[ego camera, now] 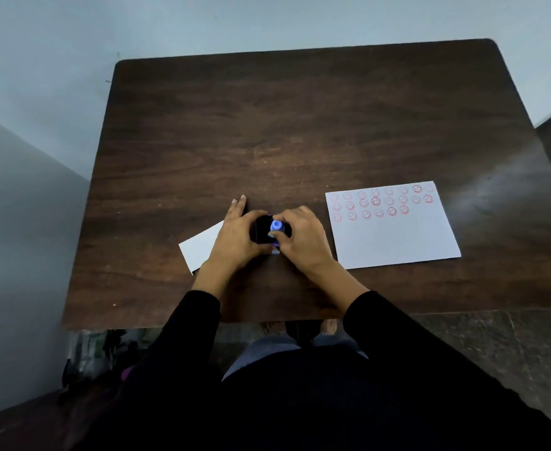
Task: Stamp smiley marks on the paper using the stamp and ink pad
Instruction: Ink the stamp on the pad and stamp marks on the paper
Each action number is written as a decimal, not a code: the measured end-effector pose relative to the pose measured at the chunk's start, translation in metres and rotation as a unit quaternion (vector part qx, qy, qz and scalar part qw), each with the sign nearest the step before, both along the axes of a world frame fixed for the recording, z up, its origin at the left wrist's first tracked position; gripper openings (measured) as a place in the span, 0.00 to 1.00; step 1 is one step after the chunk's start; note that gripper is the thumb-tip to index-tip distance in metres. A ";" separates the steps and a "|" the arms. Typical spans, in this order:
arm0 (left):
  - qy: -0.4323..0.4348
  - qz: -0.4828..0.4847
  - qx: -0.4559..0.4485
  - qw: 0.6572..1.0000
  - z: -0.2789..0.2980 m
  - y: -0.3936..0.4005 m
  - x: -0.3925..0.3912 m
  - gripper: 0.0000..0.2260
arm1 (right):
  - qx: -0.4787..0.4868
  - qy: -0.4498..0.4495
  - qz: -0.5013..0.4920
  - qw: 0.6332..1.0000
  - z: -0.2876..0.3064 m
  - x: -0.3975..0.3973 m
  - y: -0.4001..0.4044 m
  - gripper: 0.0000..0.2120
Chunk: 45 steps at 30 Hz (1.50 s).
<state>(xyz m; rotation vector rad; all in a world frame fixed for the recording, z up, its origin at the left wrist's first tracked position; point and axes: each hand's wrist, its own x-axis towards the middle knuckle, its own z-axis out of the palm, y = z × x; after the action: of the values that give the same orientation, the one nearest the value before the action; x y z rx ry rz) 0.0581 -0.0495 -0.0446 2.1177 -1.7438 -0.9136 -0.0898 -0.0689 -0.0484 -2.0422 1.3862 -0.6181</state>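
Here, both hands meet near the front middle of the dark brown wood-grain tabletop. The left hand cups the small dark ink pad from its left side, thumb curled over the far edge of the pad and fingers stretched out flat on the wood beyond it. The right hand pinches the small blue round-topped stamp between thumb and curled fingers, holding it upright over the pad; whether the stamp face is touching the ink cannot be told, since the fingers hide its base.

To the right of the hands, just beside the right wrist, lies the white sheet of paper, flat on the tabletop. Its far part carries three rows of red smiley marks, some dark and some faint, with the third row shorter than the two above it; the near part of the sheet is blank. A second, smaller white paper lies partly under the left hand. Black sleeves cover both forearms.
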 end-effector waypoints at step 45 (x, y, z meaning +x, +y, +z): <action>-0.093 -0.105 -0.004 0.990 -0.012 -0.045 -0.100 0.41 | -0.029 -0.202 -0.423 0.883 -0.028 -0.195 -0.033 0.15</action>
<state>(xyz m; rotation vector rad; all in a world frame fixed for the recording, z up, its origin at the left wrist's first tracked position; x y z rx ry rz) -0.0417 -0.0944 -0.0568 2.1026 -2.0927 -0.7777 -0.2851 -0.1017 -0.0767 -1.1434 1.9618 -1.3641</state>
